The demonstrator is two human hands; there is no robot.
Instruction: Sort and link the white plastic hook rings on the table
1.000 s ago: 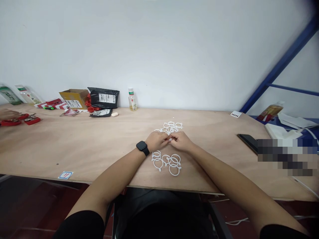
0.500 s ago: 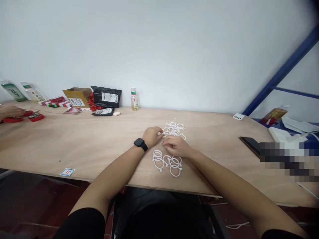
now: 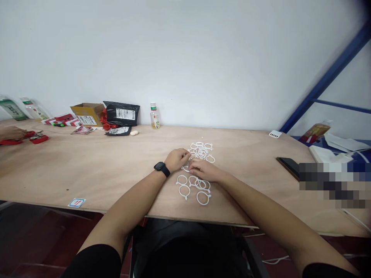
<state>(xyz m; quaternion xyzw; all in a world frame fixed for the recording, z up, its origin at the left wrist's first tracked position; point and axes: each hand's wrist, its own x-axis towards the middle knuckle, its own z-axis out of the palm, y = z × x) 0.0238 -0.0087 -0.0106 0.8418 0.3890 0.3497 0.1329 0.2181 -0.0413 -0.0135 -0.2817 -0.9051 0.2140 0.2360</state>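
Bench (image 3: 127, 166), wooden top: bears two lots of white plastic rings, each visible ring with a small tab.

Item, far ring pile (image 3: 202, 153): between centre and back edge; rings overlapped, tangled-looking. Risk: lifting one could drag neighbours along, tabs being apt to catch in other hoops.

Item, near ring group (image 3: 198, 183): toward the front edge, some loose, some overlapping. Risk: a low sweep of my right forearm, lying just beside it, could scatter rings and, if strong, push the nearest over the front edge.

Item, one half-hidden ring (image 3: 186, 168): between the lots, partly covered by my right hand. Risk: an unnoticed nudge, since my own fingers hide it.

Left hand (image 3: 177, 159): at the pile's left border, thumb and fingers drawn close at the tips; whether they pinch a ring, I cannot tell. A loose pinch on so thin a hoop would likely slip.

Right hand (image 3: 204, 169): fingers curled, low between the lots; contents, if any, I cannot tell.
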